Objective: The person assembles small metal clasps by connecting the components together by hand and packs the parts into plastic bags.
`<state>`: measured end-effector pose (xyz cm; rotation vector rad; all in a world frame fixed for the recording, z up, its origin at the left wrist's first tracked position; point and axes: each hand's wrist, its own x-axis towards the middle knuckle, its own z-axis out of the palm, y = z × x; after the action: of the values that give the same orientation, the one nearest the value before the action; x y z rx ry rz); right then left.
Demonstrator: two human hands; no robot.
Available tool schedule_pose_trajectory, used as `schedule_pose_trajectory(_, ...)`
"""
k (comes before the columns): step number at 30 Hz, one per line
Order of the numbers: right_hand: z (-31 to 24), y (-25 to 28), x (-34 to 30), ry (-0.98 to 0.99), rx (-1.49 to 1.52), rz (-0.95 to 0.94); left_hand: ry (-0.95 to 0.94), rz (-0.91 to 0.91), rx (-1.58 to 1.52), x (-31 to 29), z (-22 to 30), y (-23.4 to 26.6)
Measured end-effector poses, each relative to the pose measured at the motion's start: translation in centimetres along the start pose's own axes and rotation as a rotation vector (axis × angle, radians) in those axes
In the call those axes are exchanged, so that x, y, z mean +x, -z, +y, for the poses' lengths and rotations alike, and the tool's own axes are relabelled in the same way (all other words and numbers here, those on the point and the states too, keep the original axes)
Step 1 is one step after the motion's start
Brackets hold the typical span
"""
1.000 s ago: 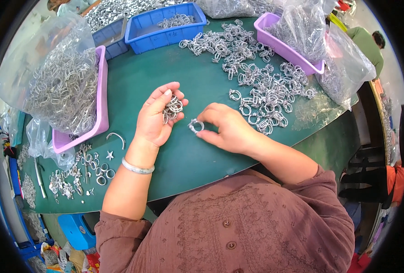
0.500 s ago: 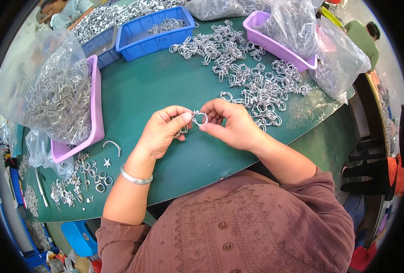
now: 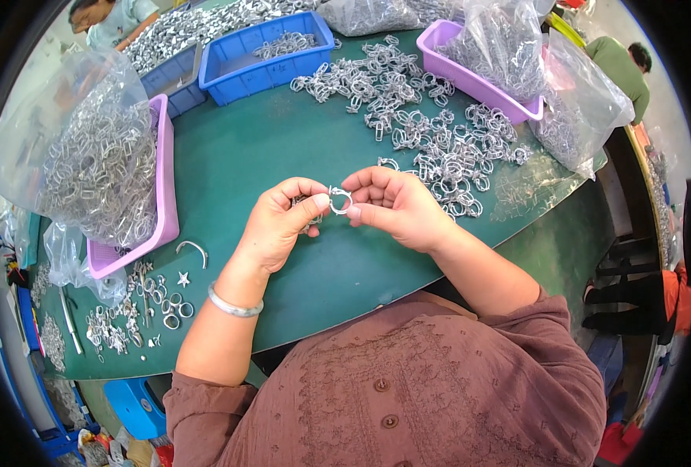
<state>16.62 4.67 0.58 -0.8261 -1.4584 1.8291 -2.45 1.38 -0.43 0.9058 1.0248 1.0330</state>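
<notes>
A silver-coloured metal ring (image 3: 337, 190) is held upright over the near middle of the green table. My left hand (image 3: 274, 229), a pale bangle on its wrist, pinches the ring's left side between thumb and forefinger. More small silver metal pieces (image 3: 312, 222) show partly under its curled fingers. From the right, the thumb and forefinger of my right hand (image 3: 407, 208) close on the other side of the ring; its remaining fingers are curled in. Just beyond my right hand spreads a loose pile of similar silver rings (image 3: 446, 159).
A purple basket (image 3: 166, 175) with a bag of metal pieces stands at left, another purple basket (image 3: 481, 89) at far right. Blue bins (image 3: 263, 74) line the back. Loose rings and a star (image 3: 183, 279) lie at near left. Two other people are beyond the table.
My right thumb and fingers have shifted slightly around the ring, and the ring has turned a little. My left hand has hardly moved.
</notes>
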Motion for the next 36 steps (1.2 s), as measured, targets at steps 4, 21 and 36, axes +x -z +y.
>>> schedule_pose_trajectory(4,-0.1,0.3,-0.1,-0.040,-0.015,-0.009,-0.093,0.006,0.007,0.0,-0.2,-0.1)
schedule_pose_trajectory(21,0.4,0.3,-0.1,0.814,-0.798,0.165,-0.296,-0.015,0.204,-0.1,-0.5,-0.7)
schedule_pose_trajectory(36,-0.4,-0.3,-0.3,0.838,-0.750,0.167,-0.403,-0.062,0.206,-0.2,-0.1,-0.5)
